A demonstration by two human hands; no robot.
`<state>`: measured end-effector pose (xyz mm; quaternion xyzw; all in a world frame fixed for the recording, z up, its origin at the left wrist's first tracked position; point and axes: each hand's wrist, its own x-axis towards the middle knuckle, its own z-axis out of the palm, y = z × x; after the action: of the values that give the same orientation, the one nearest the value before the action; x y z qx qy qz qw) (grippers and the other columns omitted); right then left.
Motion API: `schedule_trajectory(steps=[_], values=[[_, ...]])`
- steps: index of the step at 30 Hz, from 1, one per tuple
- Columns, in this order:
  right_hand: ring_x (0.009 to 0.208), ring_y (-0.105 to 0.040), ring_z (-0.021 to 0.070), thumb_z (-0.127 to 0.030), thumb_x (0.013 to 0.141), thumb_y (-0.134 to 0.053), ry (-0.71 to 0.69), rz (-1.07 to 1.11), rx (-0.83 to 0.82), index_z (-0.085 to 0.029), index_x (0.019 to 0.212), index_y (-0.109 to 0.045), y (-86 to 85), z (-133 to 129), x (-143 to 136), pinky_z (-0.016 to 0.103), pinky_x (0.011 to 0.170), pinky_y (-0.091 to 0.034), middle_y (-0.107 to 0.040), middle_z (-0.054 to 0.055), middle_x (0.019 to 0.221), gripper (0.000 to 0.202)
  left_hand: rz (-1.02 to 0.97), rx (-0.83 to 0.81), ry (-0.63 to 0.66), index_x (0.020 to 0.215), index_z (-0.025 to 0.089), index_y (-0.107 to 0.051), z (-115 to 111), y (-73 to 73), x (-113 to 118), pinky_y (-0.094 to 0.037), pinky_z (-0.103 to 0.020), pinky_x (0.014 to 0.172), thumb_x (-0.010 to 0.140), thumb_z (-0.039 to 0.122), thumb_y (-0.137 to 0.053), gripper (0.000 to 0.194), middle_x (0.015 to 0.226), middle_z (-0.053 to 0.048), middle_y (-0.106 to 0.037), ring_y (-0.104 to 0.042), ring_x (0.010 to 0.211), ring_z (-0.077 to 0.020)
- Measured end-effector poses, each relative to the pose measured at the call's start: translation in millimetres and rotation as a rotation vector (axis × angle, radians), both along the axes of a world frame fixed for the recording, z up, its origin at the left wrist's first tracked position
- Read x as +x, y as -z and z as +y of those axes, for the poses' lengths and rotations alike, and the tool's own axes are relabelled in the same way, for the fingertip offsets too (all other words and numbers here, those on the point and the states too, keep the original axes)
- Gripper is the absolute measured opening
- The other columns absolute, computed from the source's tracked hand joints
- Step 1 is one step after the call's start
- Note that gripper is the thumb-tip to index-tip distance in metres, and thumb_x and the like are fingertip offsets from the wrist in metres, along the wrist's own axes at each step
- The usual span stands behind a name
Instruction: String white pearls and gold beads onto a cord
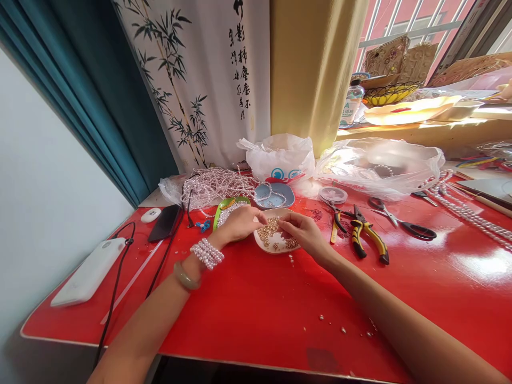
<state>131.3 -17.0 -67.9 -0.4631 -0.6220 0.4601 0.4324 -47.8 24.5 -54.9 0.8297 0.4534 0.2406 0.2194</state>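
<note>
One left hand (pixel 242 223) and one right hand (pixel 303 232), fingertips pinched, work above gold beads (pixel 270 229) in a white dish (pixel 277 251) on the red counter (pixel 240 309), likely close to catch strays; anything gripped is indistinct.

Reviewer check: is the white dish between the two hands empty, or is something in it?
Not empty, though not full: gold beads lie in the white dish, with its bare bottom showing between clusters.

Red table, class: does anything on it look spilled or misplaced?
Loose pearly beads lie scattered near the front edge of the red table, away from the white dish of gold beads; they look spilled.
</note>
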Motion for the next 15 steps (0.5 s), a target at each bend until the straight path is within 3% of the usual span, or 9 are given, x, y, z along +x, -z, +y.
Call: schedule_trajectory(steps=[3,6,15], values=[[0.052,-0.050,0.0091,-0.032,0.070,-0.051,0.002,-0.008,0.010,-0.016,0.066,-0.053,0.1,0.3,-0.2,0.020,0.048,-0.037,-0.054,-0.001,0.060,0.017,0.178,0.016,0.079,0.068,0.025,-0.069,-4.1,-3.4,-2.2,-0.034,-0.024,0.061,0.057,0.027,-0.064,0.012,0.068,-0.002,-0.063,-0.053,0.067,-0.0169],[0.052,-0.050,0.0092,-0.032,0.070,-0.051,0.003,-0.011,0.011,-0.016,0.065,-0.052,-0.3,0.3,-0.2,0.020,0.048,-0.037,-0.053,-0.002,0.059,0.017,0.234,-0.039,0.136,0.064,0.027,-0.068,-8.8,-2.5,1.6,-0.031,-0.023,0.055,0.050,0.028,-0.069,0.014,0.061,0.001,-0.062,-0.051,0.059,-0.0147],[0.048,-0.046,0.0081,-0.029,0.070,-0.051,0.002,-0.010,0.008,-0.016,0.064,-0.052,-2.0,-1.4,-1.2,0.019,0.044,-0.033,-0.050,-0.004,0.053,0.015,0.136,0.070,-0.042,0.061,0.023,-0.067,-10.6,14.2,12.2,-0.032,-0.026,0.058,0.059,0.022,-0.063,0.005,0.061,-0.002,-0.062,-0.051,0.058,-0.0162]])
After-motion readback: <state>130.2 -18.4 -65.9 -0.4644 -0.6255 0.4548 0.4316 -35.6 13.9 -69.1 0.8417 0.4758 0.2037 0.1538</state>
